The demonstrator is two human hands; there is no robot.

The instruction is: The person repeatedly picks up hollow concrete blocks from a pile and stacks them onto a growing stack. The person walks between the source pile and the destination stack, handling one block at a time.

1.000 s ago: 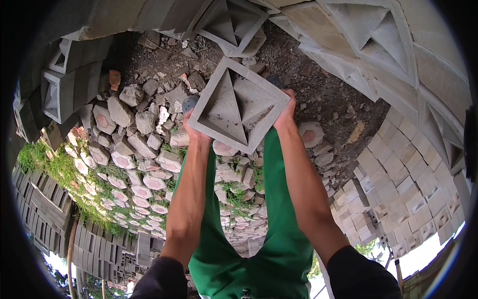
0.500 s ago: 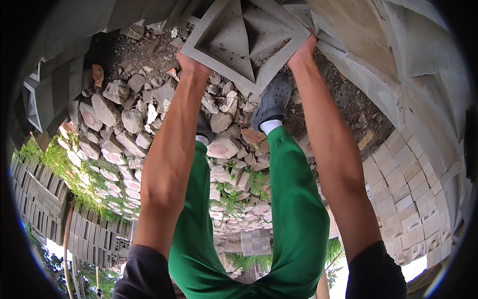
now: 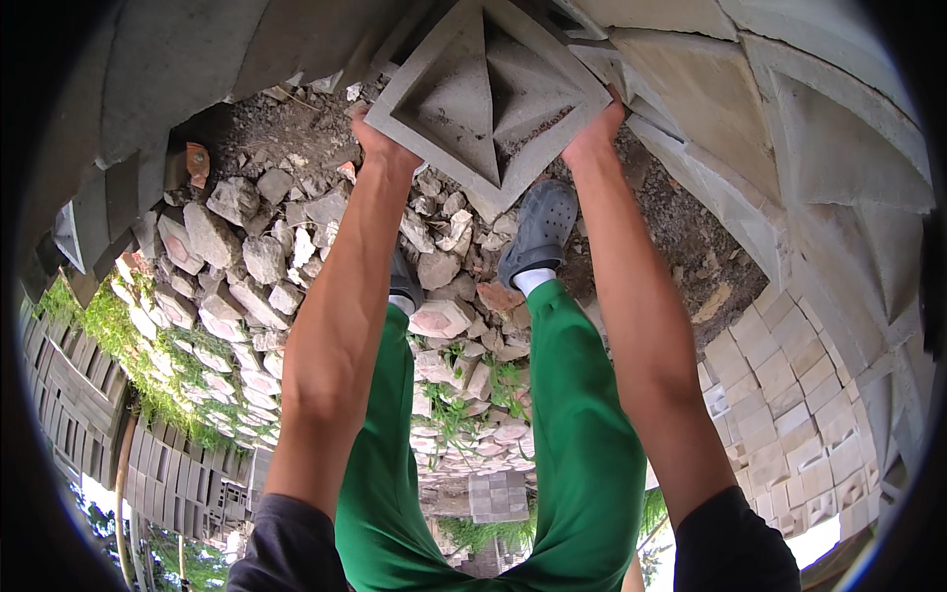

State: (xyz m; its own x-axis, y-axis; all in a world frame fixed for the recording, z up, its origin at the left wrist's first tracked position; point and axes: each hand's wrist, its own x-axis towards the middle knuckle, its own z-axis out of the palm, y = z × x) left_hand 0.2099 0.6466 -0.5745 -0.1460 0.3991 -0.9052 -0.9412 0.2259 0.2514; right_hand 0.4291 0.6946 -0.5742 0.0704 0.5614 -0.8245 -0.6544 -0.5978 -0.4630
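A grey square concrete block [image 3: 441, 109] with a recessed face and raised triangular facets is turned corner toward me at the top of the view. My left hand [image 3: 385, 143] grips its left corner, and my right hand [image 3: 597, 130] grips the right corner. Fingers of both hands are mostly hidden behind the block. Both arms reach out nearly straight. Bits of brown dirt lie in the block's recess. Whether its underside rests on anything is hidden.
Stacks of similar concrete blocks [image 3: 681, 94] rise at the right, with grey slabs [image 3: 178, 59] at the left. Broken stones [image 3: 209, 235] and dirt cover the ground around my grey clogs [image 3: 541, 222]. Pale blocks [image 3: 789, 380] are stacked at the lower right.
The view has shifted slightly, so the ground and block appear a little lower. My right arm has come slightly inward. Both hands keep their hold on the block.
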